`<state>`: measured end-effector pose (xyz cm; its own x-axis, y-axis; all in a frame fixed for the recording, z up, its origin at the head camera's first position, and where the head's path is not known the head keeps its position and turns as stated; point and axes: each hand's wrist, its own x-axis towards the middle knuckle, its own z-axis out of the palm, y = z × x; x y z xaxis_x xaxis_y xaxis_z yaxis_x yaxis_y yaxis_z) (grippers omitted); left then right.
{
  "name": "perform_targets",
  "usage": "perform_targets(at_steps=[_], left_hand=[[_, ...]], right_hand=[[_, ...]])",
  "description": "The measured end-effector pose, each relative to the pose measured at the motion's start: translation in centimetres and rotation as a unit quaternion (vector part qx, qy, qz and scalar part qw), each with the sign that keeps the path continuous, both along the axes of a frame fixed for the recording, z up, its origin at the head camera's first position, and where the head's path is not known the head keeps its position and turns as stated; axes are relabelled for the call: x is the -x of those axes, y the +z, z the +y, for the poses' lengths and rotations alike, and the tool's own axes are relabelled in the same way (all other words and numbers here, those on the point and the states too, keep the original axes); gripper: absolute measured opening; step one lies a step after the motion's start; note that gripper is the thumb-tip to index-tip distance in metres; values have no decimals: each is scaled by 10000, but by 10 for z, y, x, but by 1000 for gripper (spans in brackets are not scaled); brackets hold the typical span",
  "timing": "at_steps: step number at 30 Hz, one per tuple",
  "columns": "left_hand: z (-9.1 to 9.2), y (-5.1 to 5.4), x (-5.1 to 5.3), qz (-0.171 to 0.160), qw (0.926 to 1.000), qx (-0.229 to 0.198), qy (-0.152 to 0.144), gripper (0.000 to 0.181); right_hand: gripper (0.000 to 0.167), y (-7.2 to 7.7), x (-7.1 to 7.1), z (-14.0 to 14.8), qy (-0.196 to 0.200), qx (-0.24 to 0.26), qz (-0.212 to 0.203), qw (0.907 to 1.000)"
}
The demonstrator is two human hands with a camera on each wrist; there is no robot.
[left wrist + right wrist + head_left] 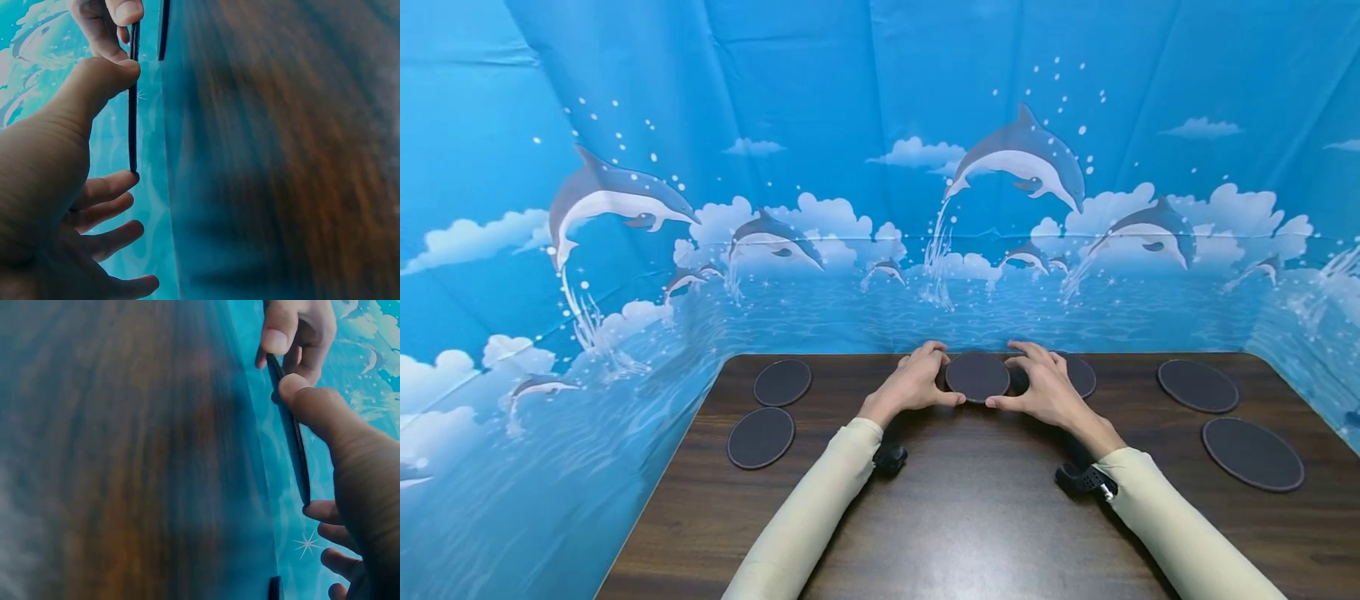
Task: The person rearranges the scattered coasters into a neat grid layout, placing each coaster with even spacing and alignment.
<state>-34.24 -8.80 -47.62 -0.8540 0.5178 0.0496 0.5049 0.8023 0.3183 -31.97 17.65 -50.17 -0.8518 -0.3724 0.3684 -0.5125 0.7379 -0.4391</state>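
- The left hand (917,379) and right hand (1041,385) pinched opposite sides of the round stitched-edge coaster (977,377) between thumb and finger.
- It hung above the counter (970,508), near the back edge.
- Even, light pressure seemed best, keeping it level and clear of the second coaster (1081,375).

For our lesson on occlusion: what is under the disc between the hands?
Below the disc, a gap, then the table; what the disc covers in the head view is hidden.
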Motion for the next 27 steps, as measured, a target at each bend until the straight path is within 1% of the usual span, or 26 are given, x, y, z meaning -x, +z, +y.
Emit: perform_targets(at_steps=[3,6,10,13,16,20,23,27], left_hand=[[-3,2,-5,122,9999,10,19,71],[-6,6,-12,226,9997,-83,14,71],[-11,11,-21,277,9995,-182,8,73],[-14,14,-27,327,9992,-225,-14,73],[-16,17,-33,465,9986,-244,-45,72],[-20,17,-41,597,9981,-156,-35,72],[-24,17,-47,590,9983,-25,-31,73],[-28,19,-53,594,9982,83,-15,74]], right_hand=[[79,2,-5,-2,-3,83,-26,10000],[78,5,-10,-4,-14,166,22,9999],[78,9,-17,-6,-10,209,91,9997],[79,11,-22,-7,8,218,63,9997],[81,13,-26,-9,20,268,33,9996],[81,13,-32,-13,49,288,36,9996],[81,12,-37,-15,87,267,44,9996],[79,13,-42,-20,153,292,92,9994]])
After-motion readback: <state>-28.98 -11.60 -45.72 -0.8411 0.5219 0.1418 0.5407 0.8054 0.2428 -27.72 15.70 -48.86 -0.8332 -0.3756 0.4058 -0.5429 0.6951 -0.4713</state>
